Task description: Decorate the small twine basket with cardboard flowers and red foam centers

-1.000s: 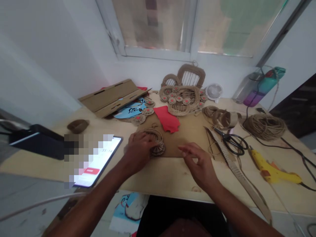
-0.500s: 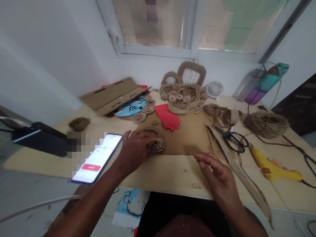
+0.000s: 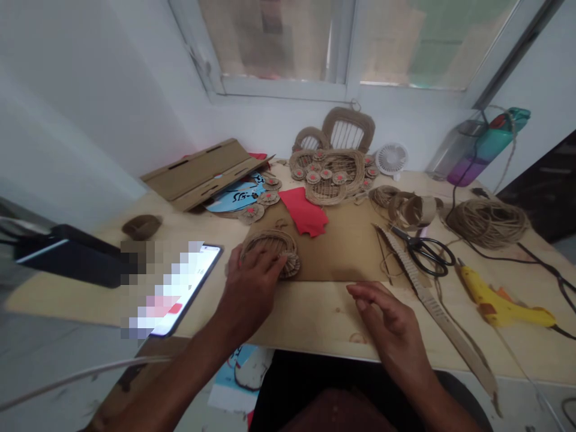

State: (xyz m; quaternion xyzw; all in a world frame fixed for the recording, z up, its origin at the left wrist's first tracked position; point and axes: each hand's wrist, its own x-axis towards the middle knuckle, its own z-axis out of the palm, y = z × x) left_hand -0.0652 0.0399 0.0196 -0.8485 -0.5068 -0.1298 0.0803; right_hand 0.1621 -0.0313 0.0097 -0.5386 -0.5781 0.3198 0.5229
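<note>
My left hand (image 3: 252,281) lies over a small jute-twine frame (image 3: 275,237) with strung cords, its fingers bent onto the lower left part. A pleated rosette (image 3: 291,264) sits at the frame's lower right, beside my fingertips. The frame rests on a brown cardboard sheet (image 3: 346,246); its lower left is hidden by my hand. My right hand (image 3: 389,318) hovers near the table's front edge, fingers loosely curved and thumb apart, with nothing in it. A red paper piece (image 3: 303,211) lies on the sheet behind the frame.
Black scissors (image 3: 429,255), a corrugated cardboard strip (image 3: 432,309) and a yellow glue gun (image 3: 499,300) lie at right. Behind them is a twine coil (image 3: 488,223). A phone (image 3: 198,282) lies at left. Rosette-covered twine pieces (image 3: 335,174) and a small fan (image 3: 391,159) stand at the back.
My left hand has drawn back slightly, and its fingers now bend down onto the frame, uncovering more of its top. My right hand has shifted slightly left.
</note>
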